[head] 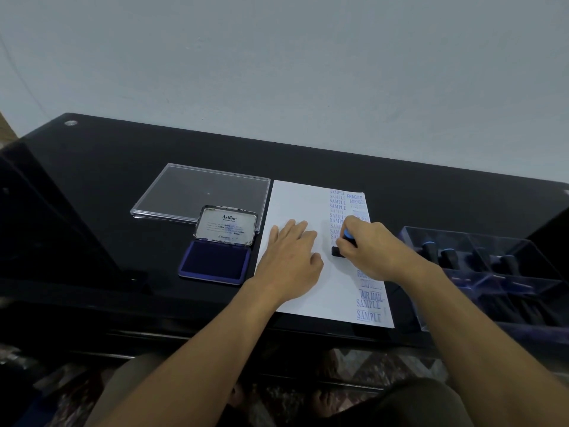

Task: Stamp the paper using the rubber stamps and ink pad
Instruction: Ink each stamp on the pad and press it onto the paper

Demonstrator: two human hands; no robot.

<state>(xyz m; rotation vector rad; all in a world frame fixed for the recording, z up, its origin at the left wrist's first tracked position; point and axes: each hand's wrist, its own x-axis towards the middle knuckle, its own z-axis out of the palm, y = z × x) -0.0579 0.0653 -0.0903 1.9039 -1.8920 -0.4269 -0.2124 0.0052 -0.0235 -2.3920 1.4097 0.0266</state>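
Paper (295, 204) slides easily, so my left hand (289, 257) lies flat on it (fingers straight) while my right hand (369, 248) grips the stamp (338, 251) by its handle.

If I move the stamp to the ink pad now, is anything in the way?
Yes. The left hand lies flat on the paper, between the stamp gripped by the right hand and the open ink pad left of the paper. The stamp would likely have to pass over it.
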